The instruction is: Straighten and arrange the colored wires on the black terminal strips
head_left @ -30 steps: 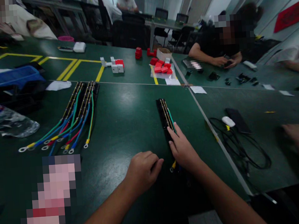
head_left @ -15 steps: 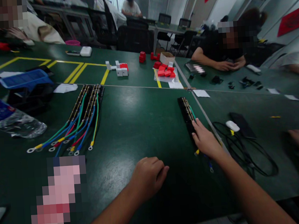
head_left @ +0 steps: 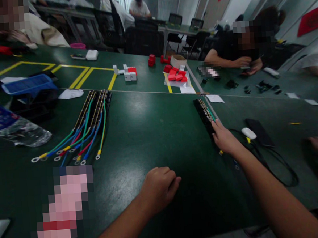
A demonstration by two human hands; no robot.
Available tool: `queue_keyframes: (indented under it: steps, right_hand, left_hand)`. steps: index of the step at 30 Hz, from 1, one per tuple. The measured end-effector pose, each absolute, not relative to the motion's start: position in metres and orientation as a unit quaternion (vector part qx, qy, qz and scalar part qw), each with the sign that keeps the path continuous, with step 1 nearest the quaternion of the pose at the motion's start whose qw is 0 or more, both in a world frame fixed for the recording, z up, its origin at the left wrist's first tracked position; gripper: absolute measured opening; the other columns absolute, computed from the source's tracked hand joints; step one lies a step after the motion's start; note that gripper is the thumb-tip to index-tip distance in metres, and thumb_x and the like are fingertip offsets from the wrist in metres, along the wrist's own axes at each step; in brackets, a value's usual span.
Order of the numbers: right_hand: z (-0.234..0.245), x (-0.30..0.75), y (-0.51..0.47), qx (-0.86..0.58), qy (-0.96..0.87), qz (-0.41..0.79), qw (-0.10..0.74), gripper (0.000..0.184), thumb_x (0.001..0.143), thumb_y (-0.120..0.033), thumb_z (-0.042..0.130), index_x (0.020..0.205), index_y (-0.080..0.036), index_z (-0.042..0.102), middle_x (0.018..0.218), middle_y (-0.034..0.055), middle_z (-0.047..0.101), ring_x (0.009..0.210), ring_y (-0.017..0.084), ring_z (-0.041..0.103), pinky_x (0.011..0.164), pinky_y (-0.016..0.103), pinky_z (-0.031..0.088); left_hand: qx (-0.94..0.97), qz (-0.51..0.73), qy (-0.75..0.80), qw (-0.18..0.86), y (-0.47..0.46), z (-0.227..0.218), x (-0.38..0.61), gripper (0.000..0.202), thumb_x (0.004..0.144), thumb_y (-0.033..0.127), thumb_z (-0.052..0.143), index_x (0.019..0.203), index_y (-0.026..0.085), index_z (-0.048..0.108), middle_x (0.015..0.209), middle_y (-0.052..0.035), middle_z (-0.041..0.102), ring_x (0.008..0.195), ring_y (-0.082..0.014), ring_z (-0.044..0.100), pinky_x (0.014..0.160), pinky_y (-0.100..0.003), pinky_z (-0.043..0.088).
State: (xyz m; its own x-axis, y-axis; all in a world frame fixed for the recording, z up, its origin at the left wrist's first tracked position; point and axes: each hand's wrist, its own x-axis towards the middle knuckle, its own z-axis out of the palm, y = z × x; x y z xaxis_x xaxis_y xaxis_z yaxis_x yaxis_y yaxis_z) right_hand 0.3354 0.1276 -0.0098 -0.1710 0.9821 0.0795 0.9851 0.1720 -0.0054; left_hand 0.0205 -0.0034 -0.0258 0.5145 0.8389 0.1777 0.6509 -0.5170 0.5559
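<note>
My right hand (head_left: 225,138) lies over the near part of a black terminal strip (head_left: 203,110) with brass-coloured contacts, its fingers closed about the strip. Green wire shows along the strip, and a yellow-sleeved ring lug (head_left: 221,152) sticks out below the fingers. My left hand (head_left: 160,187) rests on the table in a loose fist, knuckles up, apart from any object; nothing shows in it. Further left lie several similar terminal strips (head_left: 93,112) side by side, their green, blue and red wires (head_left: 81,139) ending in ring lugs that fan toward me.
A plastic bottle (head_left: 15,125) lies at the left by a blue tray (head_left: 30,85). Red blocks (head_left: 176,75) and white blocks (head_left: 130,76) are at the back. Past the table seam on the right are a black cable (head_left: 281,161) and a white mouse-like object (head_left: 249,133). Other people sit around.
My right hand has moved right and slightly away from me, and the terminal strip has shifted with it toward the table seam. My left hand has stayed nearly in place.
</note>
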Motion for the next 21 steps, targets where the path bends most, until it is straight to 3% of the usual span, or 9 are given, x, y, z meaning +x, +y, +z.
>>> queue_keyframes:
  steps: [11,21]
  right_hand:
    - [-0.004,0.348,0.141,-0.67,-0.742,-0.011,0.015,0.057,0.087,-0.021,0.036,0.139,0.003,0.031,0.146,0.0261,0.027,0.135,0.032,0.028,0.11,0.044,0.028]
    - [-0.003,0.363,0.151,-0.675,-0.737,0.017,0.016,0.06,0.085,-0.026,0.044,0.14,-0.004,0.033,0.145,0.021,0.033,0.134,0.032,0.031,0.107,0.048,0.032]
  left_hand:
    - [0.852,0.208,0.436,0.203,-0.002,-0.026,0.021,0.025,0.091,0.032,0.042,0.072,0.019,0.052,0.069,-0.0006,0.056,0.063,-0.0127,0.05,0.06,-0.027,0.032]
    - [0.845,0.214,0.442,0.211,0.001,-0.026,0.02,0.027,0.091,0.034,0.041,0.073,0.018,0.054,0.069,-0.0004,0.055,0.064,-0.0122,0.05,0.058,-0.027,0.033]
